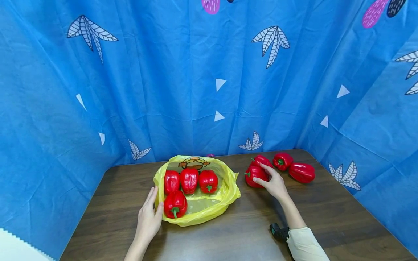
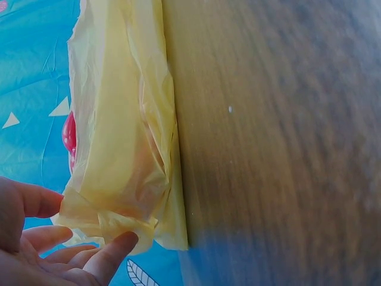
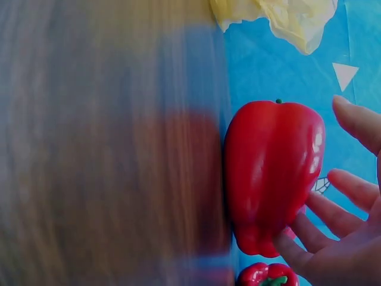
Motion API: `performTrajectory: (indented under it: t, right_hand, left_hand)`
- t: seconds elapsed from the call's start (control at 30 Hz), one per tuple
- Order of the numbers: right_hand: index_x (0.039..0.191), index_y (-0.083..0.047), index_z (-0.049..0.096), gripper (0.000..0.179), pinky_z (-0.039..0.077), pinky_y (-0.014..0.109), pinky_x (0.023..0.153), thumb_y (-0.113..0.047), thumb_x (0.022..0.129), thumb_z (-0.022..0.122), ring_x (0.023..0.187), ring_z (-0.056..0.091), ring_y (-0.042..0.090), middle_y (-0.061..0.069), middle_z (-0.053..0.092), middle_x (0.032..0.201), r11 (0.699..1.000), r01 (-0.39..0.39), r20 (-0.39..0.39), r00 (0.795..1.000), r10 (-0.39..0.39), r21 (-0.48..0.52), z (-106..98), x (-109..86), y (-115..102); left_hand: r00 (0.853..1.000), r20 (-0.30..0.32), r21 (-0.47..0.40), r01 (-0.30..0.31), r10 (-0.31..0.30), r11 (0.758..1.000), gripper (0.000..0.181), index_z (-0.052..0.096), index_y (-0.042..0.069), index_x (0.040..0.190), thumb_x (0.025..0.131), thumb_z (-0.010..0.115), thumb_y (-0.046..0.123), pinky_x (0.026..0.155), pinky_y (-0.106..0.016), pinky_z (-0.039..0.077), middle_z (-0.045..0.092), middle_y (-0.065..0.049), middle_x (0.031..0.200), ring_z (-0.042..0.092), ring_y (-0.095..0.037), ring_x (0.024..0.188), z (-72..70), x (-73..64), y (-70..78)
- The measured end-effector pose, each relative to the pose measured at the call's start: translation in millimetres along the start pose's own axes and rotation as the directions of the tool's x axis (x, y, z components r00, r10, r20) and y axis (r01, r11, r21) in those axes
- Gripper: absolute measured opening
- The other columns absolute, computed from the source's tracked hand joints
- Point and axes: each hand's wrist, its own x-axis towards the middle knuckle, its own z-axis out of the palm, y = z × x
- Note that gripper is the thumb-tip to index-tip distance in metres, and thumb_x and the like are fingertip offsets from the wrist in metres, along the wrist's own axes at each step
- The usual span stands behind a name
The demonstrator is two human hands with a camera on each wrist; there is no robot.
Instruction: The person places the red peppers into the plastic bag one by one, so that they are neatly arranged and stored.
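A yellow plastic bag [image 1: 209, 215] sits with its mouth spread wide, several red bell peppers [image 1: 189, 180] lying inside. My left hand [image 1: 148, 219] rests against the bag's left side, its fingers extended along the plastic. In the left wrist view, fingertips [image 2: 126, 239] touch the crumpled plastic. My right hand [image 1: 273, 183] reaches over a red bell pepper [image 1: 255, 176] right of the bag. The right wrist view shows this pepper [image 3: 274, 173] lying on its side, with fingers spread beside it and the thumb [image 3: 357, 122] apart from it.
Behind the pepper under my right hand lies another bell pepper [image 1: 260, 160]. Two more, one upright-looking [image 1: 282, 161] and one on its side [image 1: 302, 172], lie farther right. The brown wooden table [image 1: 107, 217] meets a blue patterned curtain [image 1: 169, 90] at the back and sides.
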Motion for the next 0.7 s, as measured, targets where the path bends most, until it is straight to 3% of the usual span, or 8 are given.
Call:
performTrajectory:
  t: [0.27, 0.7]
  right_hand:
    - [0.148, -0.008, 0.04, 0.083, 0.047, 0.058, 0.099, -0.034, 0.08, 0.08, 0.126, 0.046, 0.041, 0.022, 0.045, 0.146, 0.999, -0.029, 0.054, 0.998, 0.03, -0.027, 0.4, -0.4, -0.4]
    - [0.153, -0.013, 0.03, 0.096, 0.051, 0.054, 0.095, -0.033, 0.075, 0.083, 0.125, 0.047, 0.043, 0.024, 0.043, 0.147, 0.999, -0.036, 0.123, 0.992, 0.035, 0.006, 9.4, -0.6, 1.4]
  left_hand:
    - [1.0, 0.005, -0.005, 0.002, -0.002, 1.0, 0.061, 0.029, 0.001, 0.152, 0.096, 0.053, 0.008, 0.113, -0.057, 0.03, 0.026, -0.021, 0.159, 0.031, -0.043, 0.143, -1.1, -0.2, 1.3]
    - [1.0, 0.002, -0.008, 0.001, -0.001, 1.0, 0.061, 0.03, 0.002, 0.152, 0.096, 0.053, 0.008, 0.114, -0.06, 0.028, 0.026, -0.022, 0.159, 0.031, -0.044, 0.143, -0.6, -0.9, 2.0]
